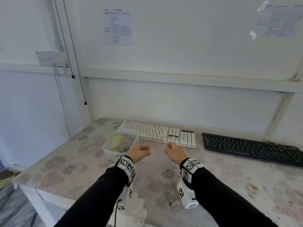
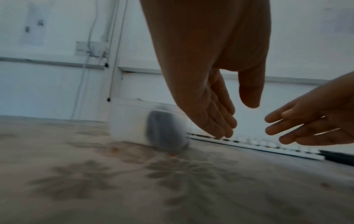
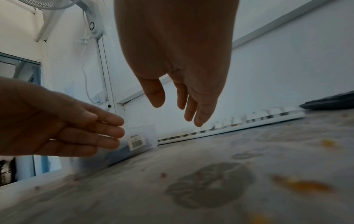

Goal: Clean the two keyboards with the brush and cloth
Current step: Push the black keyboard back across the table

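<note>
A white keyboard (image 1: 157, 133) lies at the back of the flowered table, and a black keyboard (image 1: 252, 148) lies to its right. A clear plastic tub (image 1: 108, 149) at the white keyboard's left end holds a green brush (image 1: 116, 140) and something dark beside it. My left hand (image 1: 140, 151) hovers just right of the tub, fingers relaxed and empty. My right hand (image 1: 173, 150) hovers in front of the white keyboard, fingers also loose and empty. In the left wrist view the left hand (image 2: 216, 121) hangs above the table before the tub (image 2: 130, 124).
The table (image 1: 164, 185) has a flower-patterned top with orange stains. Its left edge drops off near the tub. A white wall with a ledge stands right behind the keyboards. Cables and a socket hang on the wall at left.
</note>
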